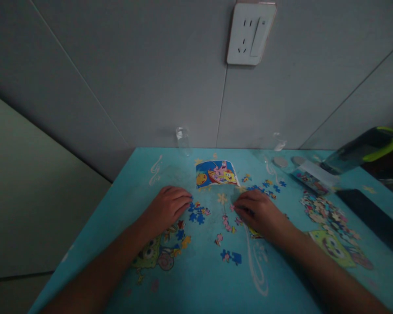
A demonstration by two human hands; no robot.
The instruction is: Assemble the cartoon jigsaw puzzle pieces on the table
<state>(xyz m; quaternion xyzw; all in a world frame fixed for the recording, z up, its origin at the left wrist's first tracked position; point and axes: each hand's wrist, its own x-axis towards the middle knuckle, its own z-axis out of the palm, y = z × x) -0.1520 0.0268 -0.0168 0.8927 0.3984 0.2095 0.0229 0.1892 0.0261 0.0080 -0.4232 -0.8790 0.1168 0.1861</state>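
Note:
Both my hands rest on a blue cartoon-printed table [196,279]. My left hand [168,206] lies palm down, fingers together, its tips touching a small cluster of blue puzzle pieces [197,213]. My right hand [260,212] is curled over several loose pieces, its fingertips pinched close at a pink piece [232,208]; whether it grips one is hidden. Between and beyond the hands lies a small cartoon reference picture [216,173]. More pink and blue pieces [231,256] are scattered in front.
A pile of loose puzzle pieces [327,214] sits at the right, beside a dark flat object [370,214] and a green-and-grey container [367,148]. Two clear small cups [182,138] stand by the grey wall, under a white socket [250,32]. Two round lids [280,162] lie nearby.

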